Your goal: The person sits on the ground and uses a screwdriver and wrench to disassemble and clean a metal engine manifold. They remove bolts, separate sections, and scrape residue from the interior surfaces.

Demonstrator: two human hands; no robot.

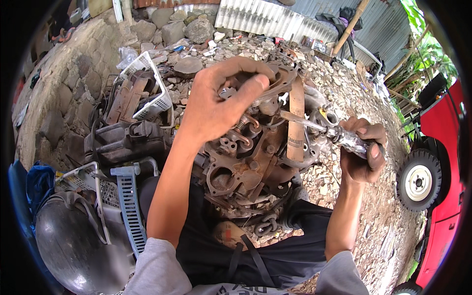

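Fingers and thumb of the left hand (214, 105) are curled in, pinching a dark flat metal plate (284, 87) above the rusty engine parts (250, 160); some fingertips are hidden. Those of the right hand (359, 164) are wrapped round the silvery handle of a metal tool (304, 121). Its flat blade points left, crossing in front of a long brown strip (295, 140); whether the two touch cannot be told. The plate is near the strip's upper end, well apart from the right hand. The engine parts sit in front of the person's dark trousers (290, 260), on stony ground (378, 216). To the left stands a white crate (160, 96), with a blue crate (130, 209) nearer the person.
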